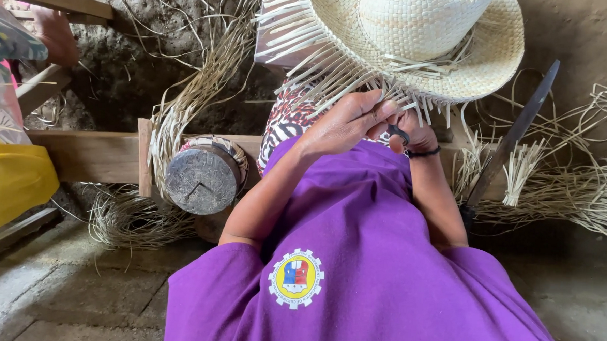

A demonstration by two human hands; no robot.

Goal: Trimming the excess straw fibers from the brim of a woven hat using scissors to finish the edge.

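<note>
A pale woven straw hat [419,32] sits crown-up on my knee, with loose straw ends fringing its brim. My left hand [343,124] pinches some of these straw ends [388,102] at the near edge of the brim. My right hand [417,138], with a black band on the wrist, is right behind it and partly hidden. Its fingers go through the ring of small black scissors [398,134]. Both hands touch at the brim, above my purple shirt [368,262].
A round wooden block [203,178] with a woven band rests on a wooden beam [89,156] to the left. A long dark blade [517,129] leans at the right among straw bundles [575,192]. Another person's hand [55,37] and yellow cloth [6,185] are at far left.
</note>
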